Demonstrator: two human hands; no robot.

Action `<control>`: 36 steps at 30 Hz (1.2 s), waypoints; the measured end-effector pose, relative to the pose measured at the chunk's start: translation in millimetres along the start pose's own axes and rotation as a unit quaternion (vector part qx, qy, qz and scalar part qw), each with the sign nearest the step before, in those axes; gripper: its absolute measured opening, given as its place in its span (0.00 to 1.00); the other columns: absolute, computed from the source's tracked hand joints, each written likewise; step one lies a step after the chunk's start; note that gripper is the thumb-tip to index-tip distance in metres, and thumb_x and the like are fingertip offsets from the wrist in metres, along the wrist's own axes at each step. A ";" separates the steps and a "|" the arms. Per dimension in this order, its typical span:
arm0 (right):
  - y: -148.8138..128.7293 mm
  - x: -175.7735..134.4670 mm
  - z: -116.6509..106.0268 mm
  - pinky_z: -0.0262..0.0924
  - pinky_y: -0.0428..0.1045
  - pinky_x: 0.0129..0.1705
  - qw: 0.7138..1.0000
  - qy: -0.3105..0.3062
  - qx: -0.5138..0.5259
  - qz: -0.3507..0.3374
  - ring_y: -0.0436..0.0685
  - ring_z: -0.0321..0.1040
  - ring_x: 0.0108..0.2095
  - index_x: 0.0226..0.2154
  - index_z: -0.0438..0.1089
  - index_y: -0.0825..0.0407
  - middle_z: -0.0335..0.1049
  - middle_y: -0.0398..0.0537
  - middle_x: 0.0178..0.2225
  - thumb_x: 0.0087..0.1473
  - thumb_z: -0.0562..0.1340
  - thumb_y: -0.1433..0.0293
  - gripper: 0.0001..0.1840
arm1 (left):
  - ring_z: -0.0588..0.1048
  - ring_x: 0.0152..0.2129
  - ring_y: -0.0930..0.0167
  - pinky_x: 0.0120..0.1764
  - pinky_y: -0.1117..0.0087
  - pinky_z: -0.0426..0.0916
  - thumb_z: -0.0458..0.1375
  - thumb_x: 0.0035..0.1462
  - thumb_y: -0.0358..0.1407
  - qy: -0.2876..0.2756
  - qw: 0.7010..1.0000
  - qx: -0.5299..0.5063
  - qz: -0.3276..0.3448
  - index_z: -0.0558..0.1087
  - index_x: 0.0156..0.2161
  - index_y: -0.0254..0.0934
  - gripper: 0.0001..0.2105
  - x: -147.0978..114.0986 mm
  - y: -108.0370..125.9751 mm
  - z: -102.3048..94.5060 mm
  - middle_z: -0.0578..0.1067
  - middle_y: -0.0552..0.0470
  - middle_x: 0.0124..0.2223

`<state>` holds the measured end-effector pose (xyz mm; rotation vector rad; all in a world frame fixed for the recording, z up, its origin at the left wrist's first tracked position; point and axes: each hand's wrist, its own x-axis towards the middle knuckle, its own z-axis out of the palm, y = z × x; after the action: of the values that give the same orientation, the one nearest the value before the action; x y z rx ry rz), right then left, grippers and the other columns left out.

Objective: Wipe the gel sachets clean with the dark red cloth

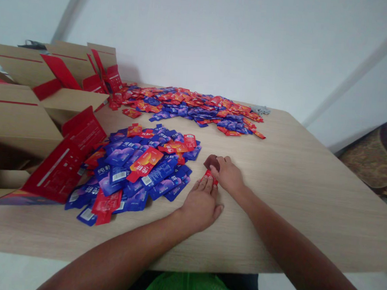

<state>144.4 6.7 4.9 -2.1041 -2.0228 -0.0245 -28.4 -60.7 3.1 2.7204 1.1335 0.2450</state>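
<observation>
Between my hands, a small red packet [208,174] lies flat on the table, mostly hidden by fingers. The fingers of my left hand [200,205] are stretched out and rest on it, the thumb pointing away to the right. My right hand [230,174] is closed at the packet's far end, on a dark brown flat piece [212,161]; whether this is part of the packet I cannot tell. Just left of my hands spreads a heap of blue and red printed packets [145,166].
A second, longer heap of red and blue packets [196,107] lies along the wall, with a grey crumpled thing [260,110] at its right end. Open cardboard boxes [16,117] with red flaps stand at the left. The pale wooden table [297,183] reaches to the right.
</observation>
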 end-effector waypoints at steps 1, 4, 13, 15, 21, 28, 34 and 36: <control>2.1 3.8 0.3 0.64 0.52 0.40 1.000 0.003 -0.005 0.003 0.63 0.75 0.44 0.59 0.67 0.49 0.69 0.57 0.54 0.70 0.59 0.55 0.22 | 0.54 0.73 0.48 0.72 0.49 0.51 0.50 0.69 0.52 0.002 1.000 0.004 0.000 0.61 0.71 0.22 0.37 -0.1 0.3 0.3 0.57 0.26 0.74; 7.4 13.0 1.9 0.65 0.52 0.42 1.000 0.008 -0.013 0.007 0.63 0.75 0.46 0.59 0.67 0.48 0.70 0.57 0.54 0.70 0.58 0.55 0.22 | 0.57 0.72 0.47 0.72 0.48 0.52 0.50 0.70 0.51 0.001 1.000 0.015 0.000 0.64 0.70 0.23 0.36 -0.4 1.3 0.1 0.59 0.26 0.73; 28.0 41.9 18.3 0.63 0.52 0.42 0.997 0.062 0.042 0.026 0.63 0.74 0.44 0.54 0.70 0.48 0.73 0.56 0.51 0.67 0.60 0.55 0.20 | 0.58 0.71 0.48 0.70 0.44 0.54 0.50 0.69 0.53 0.006 1.000 0.030 -0.005 0.66 0.69 0.27 0.34 -1.0 0.3 -1.9 0.62 0.28 0.72; 37.1 54.3 21.1 0.62 0.52 0.41 0.990 0.094 0.094 0.045 0.62 0.73 0.41 0.47 0.72 0.49 0.76 0.54 0.45 0.66 0.61 0.54 0.18 | 0.56 0.72 0.49 0.70 0.43 0.52 0.49 0.69 0.55 0.012 0.999 0.029 -0.009 0.64 0.70 0.29 0.36 -0.8 -2.0 0.7 0.61 0.28 0.73; 56.6 65.1 21.2 0.62 0.50 0.37 0.907 0.200 0.356 0.100 0.57 0.69 0.32 0.37 0.72 0.50 0.75 0.46 0.32 0.61 0.60 0.51 0.19 | 0.51 0.74 0.50 0.72 0.40 0.44 0.44 0.70 0.59 0.007 1.000 0.015 -0.023 0.60 0.73 0.30 0.39 7.0 -12.6 8.5 0.55 0.30 0.76; 33.4 -9.8 18.3 0.67 0.52 0.42 0.925 0.161 0.343 -0.002 0.58 0.71 0.37 0.44 0.72 0.50 0.75 0.46 0.37 0.63 0.60 0.53 0.18 | 0.47 0.75 0.47 0.71 0.38 0.40 0.46 0.68 0.62 0.013 1.000 -0.012 -0.009 0.55 0.75 0.34 0.42 20.1 -22.2 12.8 0.52 0.33 0.77; 20.7 -19.4 15.1 0.64 0.54 0.55 0.976 0.073 0.181 -0.094 0.62 0.71 0.50 0.51 0.72 0.50 0.74 0.53 0.50 0.64 0.62 0.59 0.17 | 0.55 0.72 0.47 0.71 0.39 0.44 0.49 0.68 0.60 0.028 0.999 -0.016 0.008 0.59 0.73 0.35 0.39 21.4 -23.7 8.3 0.64 0.33 0.71; 20.9 -9.0 13.7 0.64 0.53 0.54 0.983 0.067 0.149 -0.083 0.61 0.71 0.50 0.53 0.72 0.50 0.74 0.53 0.51 0.65 0.62 0.60 0.17 | 0.53 0.73 0.48 0.71 0.40 0.44 0.50 0.67 0.60 0.030 0.999 -0.017 0.012 0.58 0.74 0.36 0.40 21.5 -24.3 7.0 0.60 0.35 0.74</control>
<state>162.7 -0.3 -13.0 -1.7055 -1.9760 0.1020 -28.5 -29.4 -7.5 2.7142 1.1033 0.3495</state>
